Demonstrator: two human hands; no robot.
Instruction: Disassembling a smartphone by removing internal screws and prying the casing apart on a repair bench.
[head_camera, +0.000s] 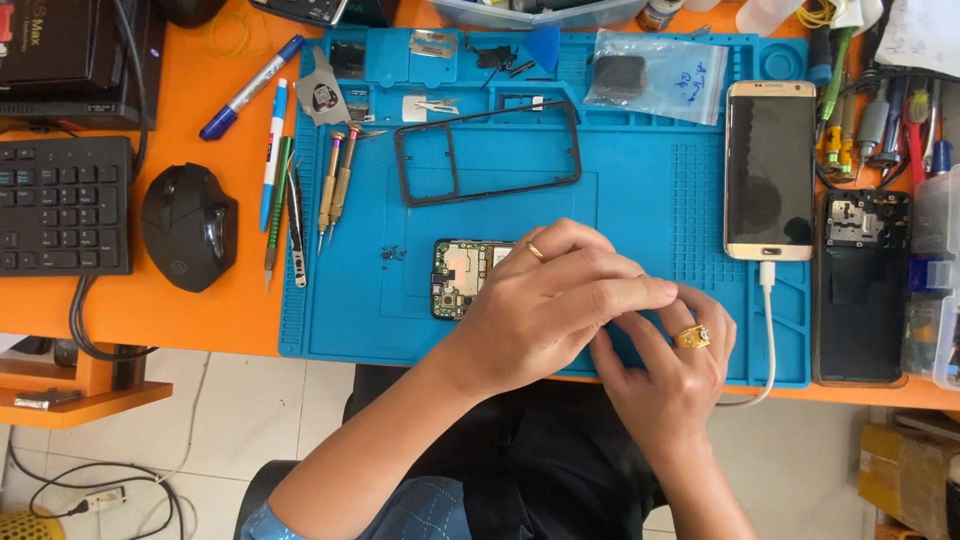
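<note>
Left hand (548, 305): curled over the opened phone (470, 277), fingers pressing on it – whether they pinch anything is hidden
Right hand (672, 372): fingertips tucked under the left, grip not visible
Opened phone: circuit board exposed, on the blue mat (640, 190) – near its front edge
Black frame (487, 152): further back on the mat

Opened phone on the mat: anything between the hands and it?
No. The left hand lies directly over the opened phone, covering most of it, and the right hand meets it at the near right. The loose screws and black frame lie clear on the blue mat.
</note>
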